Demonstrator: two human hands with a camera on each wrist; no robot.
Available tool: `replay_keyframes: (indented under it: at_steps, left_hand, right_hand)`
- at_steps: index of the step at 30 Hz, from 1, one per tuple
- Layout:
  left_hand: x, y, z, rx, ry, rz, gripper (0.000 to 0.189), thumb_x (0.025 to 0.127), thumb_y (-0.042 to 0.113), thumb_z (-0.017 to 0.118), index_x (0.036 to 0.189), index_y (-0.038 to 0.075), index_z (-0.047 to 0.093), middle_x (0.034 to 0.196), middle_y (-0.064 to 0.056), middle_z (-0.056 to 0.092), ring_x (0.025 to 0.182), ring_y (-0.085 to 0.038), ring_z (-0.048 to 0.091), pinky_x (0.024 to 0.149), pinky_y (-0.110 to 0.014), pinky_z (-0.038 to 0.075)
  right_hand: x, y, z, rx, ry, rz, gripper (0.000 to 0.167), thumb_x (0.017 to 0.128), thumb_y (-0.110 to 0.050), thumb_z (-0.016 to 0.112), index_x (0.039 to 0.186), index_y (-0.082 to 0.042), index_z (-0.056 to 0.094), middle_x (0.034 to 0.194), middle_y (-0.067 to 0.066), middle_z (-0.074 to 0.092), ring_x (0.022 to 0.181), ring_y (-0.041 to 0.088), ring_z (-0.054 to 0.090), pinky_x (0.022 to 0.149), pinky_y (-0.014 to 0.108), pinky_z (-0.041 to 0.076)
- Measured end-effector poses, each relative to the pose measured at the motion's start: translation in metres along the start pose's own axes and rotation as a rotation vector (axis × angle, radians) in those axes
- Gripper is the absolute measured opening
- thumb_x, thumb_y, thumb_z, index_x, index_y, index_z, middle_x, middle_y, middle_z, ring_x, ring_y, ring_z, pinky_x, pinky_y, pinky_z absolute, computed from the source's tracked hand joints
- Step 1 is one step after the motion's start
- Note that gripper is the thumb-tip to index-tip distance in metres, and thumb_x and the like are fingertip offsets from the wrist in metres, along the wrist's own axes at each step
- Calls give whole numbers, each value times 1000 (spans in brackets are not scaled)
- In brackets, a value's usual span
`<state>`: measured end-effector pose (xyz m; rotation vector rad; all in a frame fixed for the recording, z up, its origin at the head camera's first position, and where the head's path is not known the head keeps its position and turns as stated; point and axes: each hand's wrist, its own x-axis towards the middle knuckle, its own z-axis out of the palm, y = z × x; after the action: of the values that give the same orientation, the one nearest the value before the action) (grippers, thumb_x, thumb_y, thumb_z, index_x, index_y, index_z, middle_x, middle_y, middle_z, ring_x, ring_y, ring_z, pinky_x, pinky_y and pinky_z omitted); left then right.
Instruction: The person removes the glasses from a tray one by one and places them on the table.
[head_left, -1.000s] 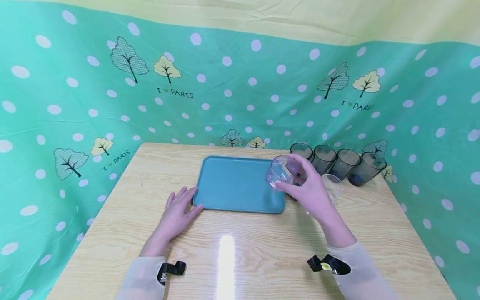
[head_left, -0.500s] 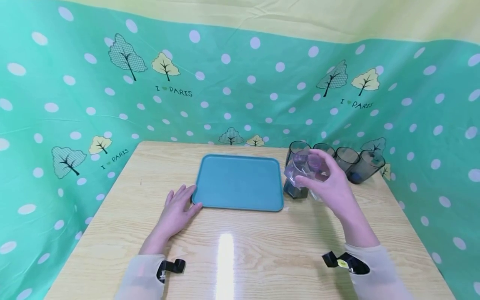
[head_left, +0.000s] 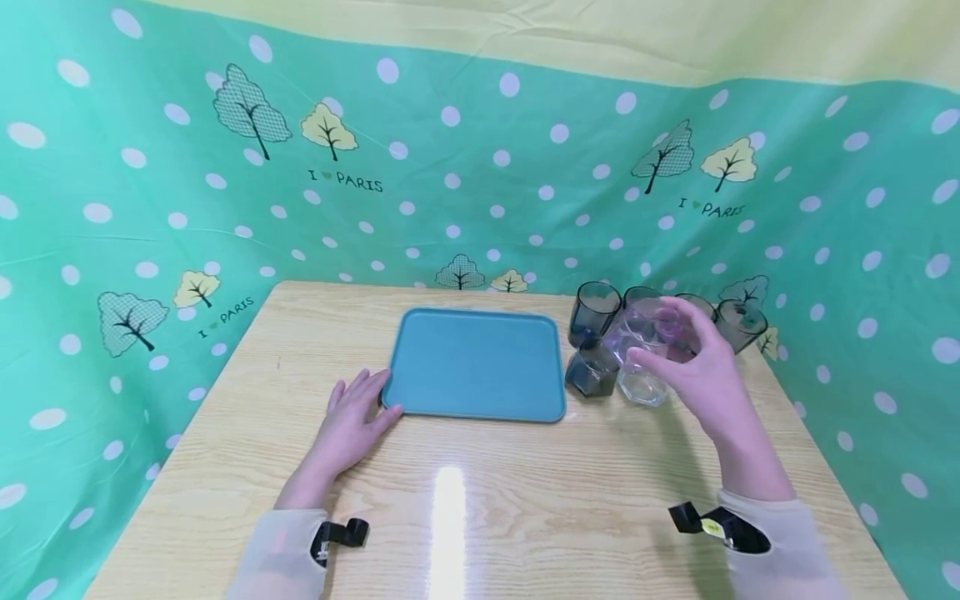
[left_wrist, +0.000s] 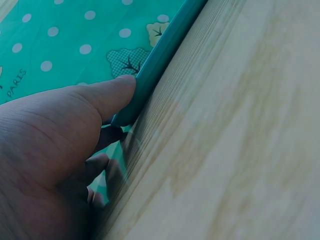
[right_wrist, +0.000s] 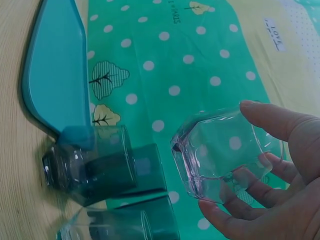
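My right hand [head_left: 708, 371] grips a short clear glass [right_wrist: 212, 152] with a faceted base and a faint purple tint, thumb on one side and fingers on the other. In the head view this glass overlaps another short clear glass [head_left: 643, 388] standing on the table, and it is tilted. A short smoky-grey glass [head_left: 592, 373] stands to its left, near the tray. My left hand [head_left: 351, 429] rests at the front left corner of a blue rectangular tray [head_left: 477, 367], thumb against the front rim [left_wrist: 150, 65] and the other fingers along the left side. Nothing lies on the tray.
Tall smoky glasses [head_left: 595, 313] stand in a row at the back right of the wooden table [head_left: 525, 508], partly hidden by my right hand. A green dotted curtain [head_left: 465, 167] hangs right behind the table and along both sides.
My right hand has carried the clear glass rightward, from over the tray's right edge to over the other short glasses. The short glasses beneath now show more. My left hand stays at the tray corner.
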<state>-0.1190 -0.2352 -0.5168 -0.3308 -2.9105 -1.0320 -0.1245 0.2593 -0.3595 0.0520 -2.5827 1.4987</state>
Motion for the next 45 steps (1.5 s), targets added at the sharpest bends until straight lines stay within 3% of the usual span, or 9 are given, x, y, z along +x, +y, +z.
replay_keyframes:
  at_steps: [7,16,25,32,39,45]
  left_hand:
    - [1,-2,1,11,-2,-5,72,111,35,71,167,0,43,168,-24,47,164,-47,26,133,-66,0]
    - [1,-1,0,11,-4,-7,73,111,36,71,168,0,42,168,-24,46,164,-47,25,133,-67,0]
    - [0,-1,-1,5,-2,-7,73,112,38,69,167,0,42,169,-25,46,163,-48,25,133,-68,1]
    - [0,0,-1,6,-4,-9,73,112,38,69,167,-1,42,169,-25,45,164,-48,25,133,-68,1]
    - [0,2,-1,4,-3,-10,72,111,36,70,167,-1,42,168,-25,46,164,-48,25,133,-67,0]
    - [1,2,-1,6,-4,-13,72,111,35,70,168,0,42,168,-25,46,164,-47,25,133,-67,0]
  right_hand:
    - [1,10,-13,-4,40,-12,82,97,-24,90,166,-19,47,149,13,57,128,22,59,99,9,49]
    - [1,19,-27,-1,58,36,84,98,-27,89,168,-23,43,156,14,52,129,23,58,93,9,53]
    - [3,32,-41,-8,131,61,85,98,-21,89,169,-22,43,147,3,58,131,23,55,94,7,50]
    - [3,41,-51,41,168,106,84,97,-17,89,168,-24,44,141,-13,54,130,12,55,95,7,50]
    - [4,49,-57,91,183,161,87,96,-16,90,169,-27,43,143,-17,49,141,21,48,93,4,50]
    - [5,57,-60,54,192,206,88,98,-22,88,171,-30,39,145,-17,47,149,26,46,93,4,51]
